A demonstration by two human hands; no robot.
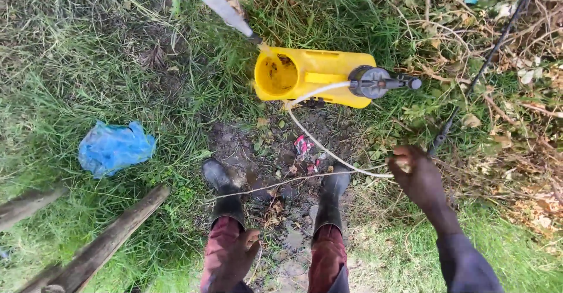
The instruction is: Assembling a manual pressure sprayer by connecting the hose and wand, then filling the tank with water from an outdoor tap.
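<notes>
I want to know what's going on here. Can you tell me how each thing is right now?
Yellow sprayer tank: lying on grass, fill opening uncovered.
White hose: loose, held.
Right hand: gripping hose and black wand.
Left hand: resting on thigh.
Blue plastic bag: crumpled.

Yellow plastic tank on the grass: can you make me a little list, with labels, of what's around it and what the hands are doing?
tank: yellow plastic sprayer tank, round opening uncovered, liquid pouring in from above
hose: thin white hose running from the tank to the right hand
right hand: right hand grips the hose end and a long dark wand
left hand: left hand rests on the thigh
boots: black rubber boots on mud
nearby: crumpled blue plastic bag, wooden poles
</notes>
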